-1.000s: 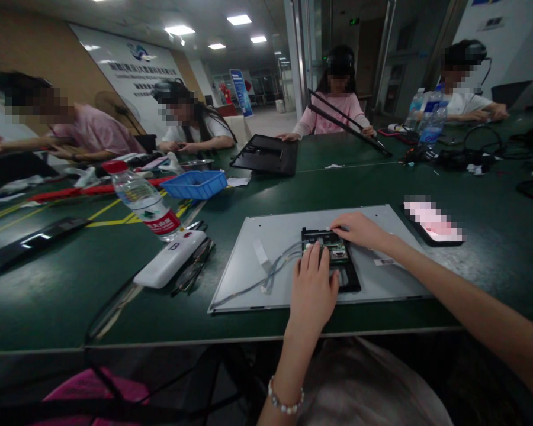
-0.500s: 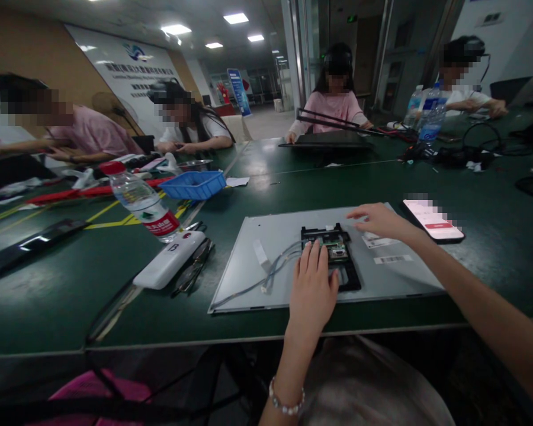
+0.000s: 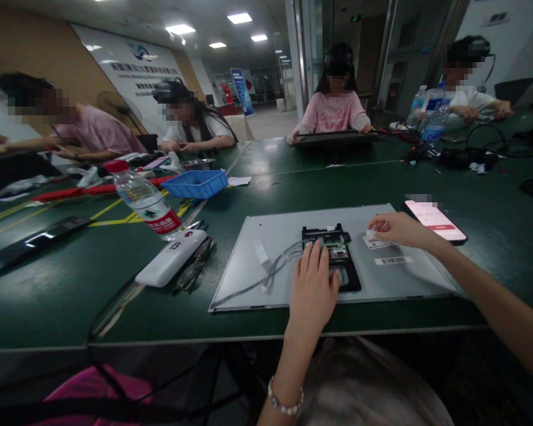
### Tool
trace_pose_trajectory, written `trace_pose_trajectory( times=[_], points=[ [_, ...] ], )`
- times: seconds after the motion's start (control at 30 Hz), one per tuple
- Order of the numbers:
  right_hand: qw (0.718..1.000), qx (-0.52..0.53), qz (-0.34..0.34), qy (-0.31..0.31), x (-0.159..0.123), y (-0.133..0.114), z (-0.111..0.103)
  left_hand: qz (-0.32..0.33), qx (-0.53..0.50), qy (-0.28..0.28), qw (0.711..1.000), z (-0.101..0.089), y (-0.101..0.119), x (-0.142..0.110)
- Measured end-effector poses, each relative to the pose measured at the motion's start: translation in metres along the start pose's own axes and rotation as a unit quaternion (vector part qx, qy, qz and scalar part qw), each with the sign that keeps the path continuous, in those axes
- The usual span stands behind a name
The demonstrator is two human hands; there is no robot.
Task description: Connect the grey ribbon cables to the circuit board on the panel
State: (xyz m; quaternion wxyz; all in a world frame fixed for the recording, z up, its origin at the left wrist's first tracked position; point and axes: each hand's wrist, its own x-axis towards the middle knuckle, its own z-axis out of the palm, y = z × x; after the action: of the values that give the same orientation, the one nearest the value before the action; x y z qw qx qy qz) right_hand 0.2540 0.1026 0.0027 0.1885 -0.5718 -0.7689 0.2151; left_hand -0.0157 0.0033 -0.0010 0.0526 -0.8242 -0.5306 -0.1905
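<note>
A flat grey metal panel (image 3: 235, 260), probably the back of a display, lies in front of me. On it sits a black plastic frame (image 3: 353, 275) with a green circuit board (image 3: 339, 253) in it. Grey cables (image 3: 275, 273) run from the board to the panel's lower left corner. My left hand (image 3: 311, 281) rests on the frame and board, fingers stretched out flat. Over a white label (image 3: 384, 243) on the right, my right hand (image 3: 395, 229) has its fingertips pinched together; something small and whitish shows there, too small to name.
Left of the panel are a white power bank (image 3: 171, 258), glasses (image 3: 194, 267), a water bottle (image 3: 148, 204) and a blue tray (image 3: 198, 184). A phone (image 3: 435, 222) lies to the right. Several people sit around the table; the one opposite holds a dark panel (image 3: 335, 139).
My right hand has moved right, from beside the black frame to the white label, and its fingers have closed into a pinch. My left hand has stayed in place.
</note>
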Motion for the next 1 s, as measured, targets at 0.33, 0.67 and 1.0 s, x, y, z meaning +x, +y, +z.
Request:
trace_pose_trajectory(
  times=[0.33, 0.67, 1.0],
  points=[
    [0.948, 0.307, 0.009, -0.081, -0.008, -0.012, 0.012, 0.001, 0.012, 0.008, 1.0, -0.004, 0.003, 0.001],
    [0.947, 0.307, -0.038, -0.084, -0.008, -0.036, 0.032, 0.058, -0.03, -0.021, 0.998, -0.011, 0.028, 0.015],
    [0.978, 0.17, -0.121, 0.015, -0.015, -0.047, 0.036, 0.056, -0.003, -0.019, 0.998, 0.002, 0.03, 0.017]
  ],
)
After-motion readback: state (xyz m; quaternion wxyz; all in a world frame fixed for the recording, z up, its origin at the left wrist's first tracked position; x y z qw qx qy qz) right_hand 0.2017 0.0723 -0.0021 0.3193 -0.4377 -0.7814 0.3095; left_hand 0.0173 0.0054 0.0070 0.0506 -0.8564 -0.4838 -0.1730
